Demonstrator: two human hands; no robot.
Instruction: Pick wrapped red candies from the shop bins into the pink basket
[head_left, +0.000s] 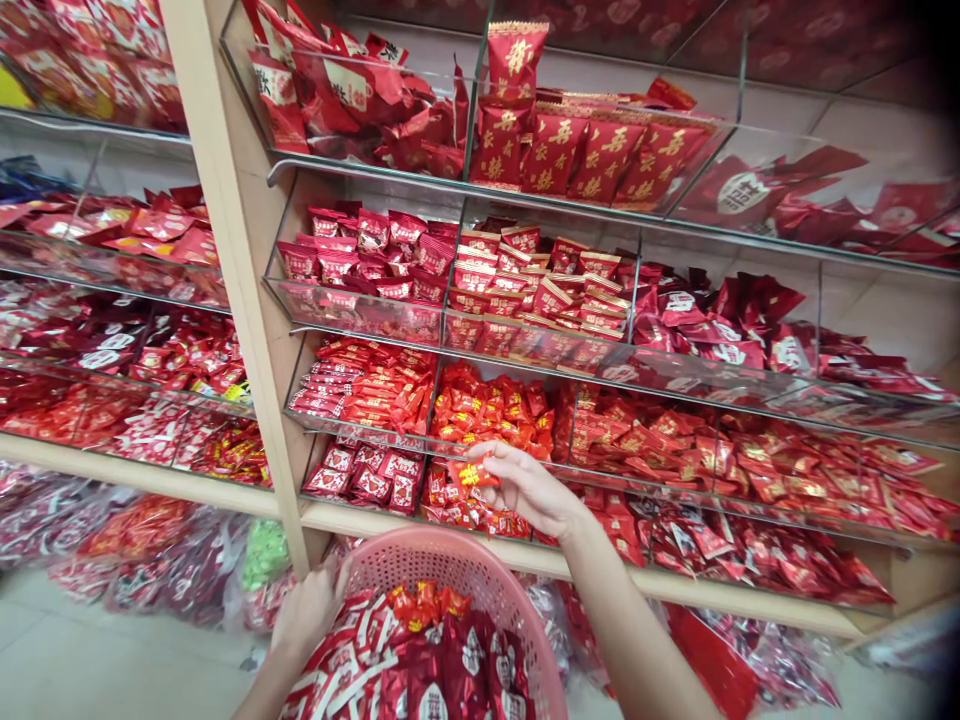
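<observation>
My right hand (529, 490) pinches a small orange-red wrapped candy (472, 474) with yellow print, in front of the lower shelves. Just behind it lies a bin of similar orange-red candies (491, 405). My left hand (309, 610) is closed on the left rim of a pink plastic basket (457, 548) with a perforated wall. Inside the basket are red-and-white wrapped sweets (345, 660), dark red packets (469, 665) and a few orange-red candies (427, 603) near the far side.
Tiered shelves with clear dividers hold red packets (585, 150), small red pouches (540, 280) and more sweets. A wooden post (240, 250) separates a second shelf unit on the left. Plastic bags of sweets (157, 550) lie on the floor below.
</observation>
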